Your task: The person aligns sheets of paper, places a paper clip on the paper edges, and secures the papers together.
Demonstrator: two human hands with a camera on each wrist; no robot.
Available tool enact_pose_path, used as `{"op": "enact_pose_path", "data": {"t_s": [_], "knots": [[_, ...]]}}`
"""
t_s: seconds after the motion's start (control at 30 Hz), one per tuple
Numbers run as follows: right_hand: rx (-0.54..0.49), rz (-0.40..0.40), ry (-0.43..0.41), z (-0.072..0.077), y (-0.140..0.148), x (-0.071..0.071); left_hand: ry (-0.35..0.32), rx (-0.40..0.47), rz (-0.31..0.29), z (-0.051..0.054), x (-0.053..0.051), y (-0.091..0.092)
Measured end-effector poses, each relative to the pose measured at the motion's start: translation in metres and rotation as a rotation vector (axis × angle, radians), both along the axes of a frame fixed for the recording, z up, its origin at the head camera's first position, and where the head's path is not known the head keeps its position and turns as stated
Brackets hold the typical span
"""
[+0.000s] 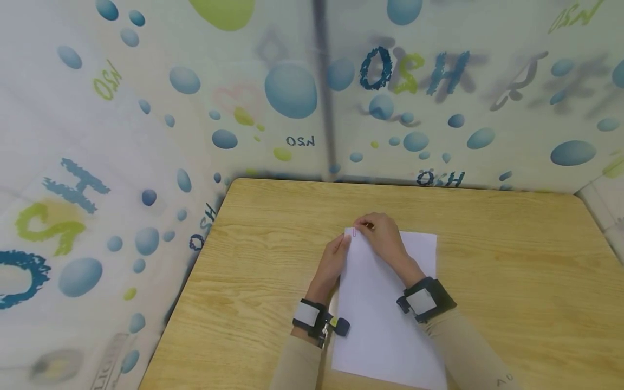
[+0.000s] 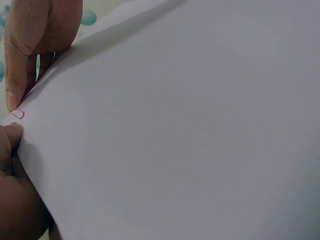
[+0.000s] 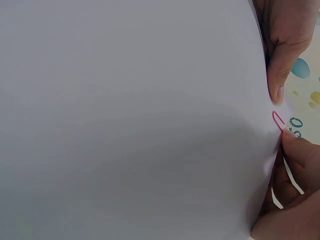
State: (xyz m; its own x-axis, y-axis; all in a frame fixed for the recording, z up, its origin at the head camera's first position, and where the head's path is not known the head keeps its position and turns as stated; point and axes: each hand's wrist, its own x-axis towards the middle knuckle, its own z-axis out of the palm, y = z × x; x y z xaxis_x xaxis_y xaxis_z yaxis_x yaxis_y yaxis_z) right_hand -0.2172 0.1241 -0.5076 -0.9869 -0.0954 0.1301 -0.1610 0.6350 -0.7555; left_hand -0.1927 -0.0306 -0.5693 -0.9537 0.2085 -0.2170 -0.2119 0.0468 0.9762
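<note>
A white sheet of paper [image 1: 385,314] is held up by its far left corner above the table. On its top edge near that corner sits a pink paper clip [image 1: 354,232], also seen as a pink loop of the paper clip [image 3: 277,120] in the right wrist view. My right hand [image 1: 385,238] pinches the clip's end at the paper's edge between thumb and fingers. With the thumb on top, my left hand [image 1: 333,259] pinches the left edge just below the clip. Its other fingers are partly hidden behind the paper.
A wooden table [image 1: 512,271] lies under the paper. Behind it stands a wall sheet [image 1: 439,135] printed with blue and green spots and letters, and another covers the left side. Both wrists wear black straps [image 1: 434,298] with small devices.
</note>
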Motion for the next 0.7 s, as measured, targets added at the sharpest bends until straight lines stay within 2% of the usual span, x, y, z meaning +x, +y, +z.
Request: {"op": "enact_pose_path", "data": {"t_s": [0.7], "knots": [[0.013,-0.002,-0.009,-0.0005,-0.0025,0.0022,0.006,0.028,0.015,0.002,0.0037,-0.0003]]}}
